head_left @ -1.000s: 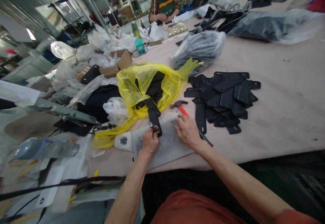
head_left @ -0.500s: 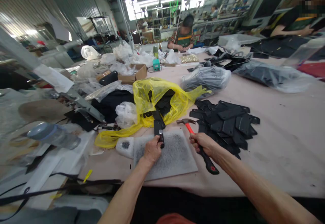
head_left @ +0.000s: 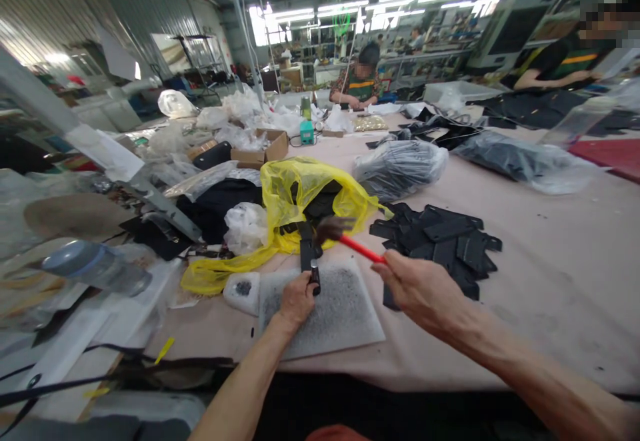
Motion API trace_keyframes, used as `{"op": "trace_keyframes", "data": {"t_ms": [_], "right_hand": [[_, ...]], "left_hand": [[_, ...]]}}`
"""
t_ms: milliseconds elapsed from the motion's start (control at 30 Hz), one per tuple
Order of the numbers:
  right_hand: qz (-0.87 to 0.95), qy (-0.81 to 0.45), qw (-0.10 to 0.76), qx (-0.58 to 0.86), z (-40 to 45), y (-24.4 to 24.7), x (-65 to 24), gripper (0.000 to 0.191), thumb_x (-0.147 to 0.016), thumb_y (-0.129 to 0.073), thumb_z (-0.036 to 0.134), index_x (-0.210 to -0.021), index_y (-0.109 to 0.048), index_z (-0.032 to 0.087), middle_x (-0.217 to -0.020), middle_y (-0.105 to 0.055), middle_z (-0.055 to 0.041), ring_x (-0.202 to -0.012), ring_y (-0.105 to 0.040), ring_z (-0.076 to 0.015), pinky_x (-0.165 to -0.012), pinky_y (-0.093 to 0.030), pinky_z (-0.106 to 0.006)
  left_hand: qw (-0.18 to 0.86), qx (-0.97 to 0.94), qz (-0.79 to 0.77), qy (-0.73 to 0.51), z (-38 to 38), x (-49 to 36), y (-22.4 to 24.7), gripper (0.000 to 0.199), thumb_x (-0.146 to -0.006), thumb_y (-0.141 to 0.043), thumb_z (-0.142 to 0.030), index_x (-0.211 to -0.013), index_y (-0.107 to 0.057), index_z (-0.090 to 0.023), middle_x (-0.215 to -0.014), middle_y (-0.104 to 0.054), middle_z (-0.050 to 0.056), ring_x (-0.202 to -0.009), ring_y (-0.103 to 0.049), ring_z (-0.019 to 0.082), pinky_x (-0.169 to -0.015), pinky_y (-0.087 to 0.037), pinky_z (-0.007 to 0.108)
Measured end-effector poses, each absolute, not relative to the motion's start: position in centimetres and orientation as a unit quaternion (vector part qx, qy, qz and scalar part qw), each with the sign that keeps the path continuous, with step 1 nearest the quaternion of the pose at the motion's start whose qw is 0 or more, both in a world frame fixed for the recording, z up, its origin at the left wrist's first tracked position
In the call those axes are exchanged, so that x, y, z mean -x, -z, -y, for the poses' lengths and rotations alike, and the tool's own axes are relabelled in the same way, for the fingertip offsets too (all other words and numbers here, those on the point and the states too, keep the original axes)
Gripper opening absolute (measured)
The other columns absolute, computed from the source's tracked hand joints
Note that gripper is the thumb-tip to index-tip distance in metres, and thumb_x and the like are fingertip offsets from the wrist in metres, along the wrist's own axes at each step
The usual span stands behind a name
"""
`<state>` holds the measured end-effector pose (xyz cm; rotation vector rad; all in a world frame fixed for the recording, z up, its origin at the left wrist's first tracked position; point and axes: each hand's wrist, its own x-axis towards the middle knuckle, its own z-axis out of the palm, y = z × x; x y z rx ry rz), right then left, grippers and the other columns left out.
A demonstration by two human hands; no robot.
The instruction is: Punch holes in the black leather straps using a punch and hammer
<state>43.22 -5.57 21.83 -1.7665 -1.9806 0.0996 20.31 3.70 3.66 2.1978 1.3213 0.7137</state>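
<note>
My left hand [head_left: 299, 300] is closed on a short metal punch [head_left: 315, 277], which stands upright over a black strap piece [head_left: 305, 248] at the upper part of a speckled white board [head_left: 345, 321]. In my right hand [head_left: 417, 284] is a claw hammer [head_left: 361, 248] with a red shaft; its blurred head hangs in the air just above and beyond the punch. The strap piece reaches back to an open yellow plastic bag [head_left: 283, 191] with more black pieces inside. A pile of flat black pieces [head_left: 445, 238] lies right of the board.
A small white block [head_left: 243, 292] touches the board's left side. Grey plastic-wrapped bundles [head_left: 403, 164] lie farther back. At left are a large clear bottle [head_left: 100, 266] and a slanted metal post [head_left: 150, 201]. People sit across the table and at far right.
My right hand has raised the hammer, and its head has swung left toward the punch. My left hand keeps its grip on the punch. The view has shifted slightly.
</note>
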Motion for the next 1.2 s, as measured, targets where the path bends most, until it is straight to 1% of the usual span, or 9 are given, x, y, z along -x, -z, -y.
{"op": "trace_keyframes", "data": {"t_ms": [133,300,467,500,633,700,967,1100,1200], "right_hand": [[0.633,-0.006,0.385,0.672,5.7,-22.1,-42.8,0.032,-0.099,-0.026,0.039,-0.081,-0.045,0.021,-0.057,-0.051,0.0013,-0.044,-0.044,-0.011,-0.046,-0.026,-0.024],[0.727,-0.092,0.173,0.658,6.1,-22.2,-43.4,0.03,-0.093,-0.042,0.039,-0.07,-0.044,0.022,-0.047,-0.041,0.0048,-0.037,-0.033,-0.0093,-0.044,-0.015,-0.026],[0.571,-0.027,0.469,0.673,5.6,-24.3,-42.8,0.033,-0.098,-0.029,0.045,-0.08,-0.044,0.022,-0.057,-0.049,0.0029,-0.044,-0.043,-0.0109,-0.046,-0.027,-0.023],[0.568,-0.022,0.482,0.666,5.6,-24.0,-42.5,0.033,-0.098,-0.029,0.045,-0.082,-0.045,0.022,-0.058,-0.05,0.0023,-0.045,-0.044,-0.0111,-0.046,-0.028,-0.023],[0.706,-0.095,0.207,0.67,5.8,-21.1,-42.7,0.031,-0.095,-0.04,0.042,-0.075,-0.048,0.02,-0.051,-0.045,0.0033,-0.04,-0.038,-0.0099,-0.045,-0.018,-0.025],[0.695,-0.121,0.129,0.697,5.7,-19.6,-43.9,0.028,-0.095,-0.04,0.039,-0.078,-0.051,0.019,-0.052,-0.047,0.0027,-0.042,-0.039,-0.0103,-0.047,-0.017,-0.025],[0.5,-0.29,0.168,0.799,2.6,-9.7,-47.2,0.033,-0.097,-0.033,0.03,-0.084,-0.058,0.014,-0.063,-0.057,-0.003,-0.052,-0.05,-0.0127,-0.052,-0.033,-0.023],[0.559,-0.175,0.16,0.795,2.4,-7.0,-44.6,0.028,-0.091,-0.046,0.023,-0.115,-0.058,0.015,-0.11,-0.061,-0.0149,-0.092,-0.057,-0.0229,-0.074,-0.04,-0.031],[0.667,-0.093,0.183,0.716,2.3,-7.1,-40.7,0.035,-0.089,-0.049,0.023,-0.124,-0.056,0.02,-0.124,-0.055,-0.0117,-0.108,-0.05,-0.0251,-0.088,-0.036,-0.035]], "left_hand": [[0.234,-0.805,-0.475,-0.267,-3.7,-20.3,-3.8,0.017,-0.084,-0.05,-0.013,-0.095,-0.062,-0.02,-0.087,-0.071,0.007,-0.085,-0.067,0.022,-0.075,-0.05,0.03],[0.223,-0.804,-0.488,-0.258,-3.7,-20.3,-3.7,0.014,-0.083,-0.051,-0.014,-0.092,-0.061,-0.02,-0.083,-0.071,0.006,-0.08,-0.068,0.022,-0.07,-0.049,0.029],[0.225,-0.805,-0.482,-0.262,-3.8,-20.3,-3.7,0.017,-0.083,-0.051,-0.014,-0.095,-0.062,-0.02,-0.086,-0.071,0.007,-0.084,-0.068,0.022,-0.072,-0.049,0.03],[0.227,-0.806,-0.481,-0.261,-3.8,-20.3,-3.8,0.016,-0.084,-0.052,-0.014,-0.095,-0.062,-0.02,-0.086,-0.071,0.007,-0.084,-0.068,0.022,-0.072,-0.049,0.03],[0.229,-0.808,-0.484,-0.248,-3.8,-20.3,-3.9,0.015,-0.084,-0.051,-0.015,-0.094,-0.062,-0.021,-0.085,-0.071,0.006,-0.082,-0.068,0.021,-0.071,-0.048,0.029],[0.226,-0.807,-0.488,-0.245,-3.8,-20.3,-3.8,0.014,-0.085,-0.051,-0.016,-0.093,-0.061,-0.021,-0.085,-0.071,0.006,-0.083,-0.067,0.021,-0.072,-0.048,0.029],[0.236,-0.799,-0.496,-0.244,-3.8,-20.1,-3.5,0.016,-0.086,-0.05,-0.017,-0.097,-0.061,-0.019,-0.091,-0.071,0.008,-0.088,-0.067,0.022,-0.077,-0.048,0.03],[0.24,-0.796,-0.498,-0.246,-4.1,-19.9,-3.2,0.016,-0.085,-0.051,-0.017,-0.096,-0.063,-0.018,-0.09,-0.072,0.009,-0.087,-0.068,0.023,-0.077,-0.049,0.031],[0.251,-0.789,-0.501,-0.252,-4.2,-19.8,-3.1,0.017,-0.084,-0.052,-0.018,-0.097,-0.063,-0.018,-0.091,-0.072,0.009,-0.088,-0.068,0.023,-0.078,-0.05,0.031]]}}
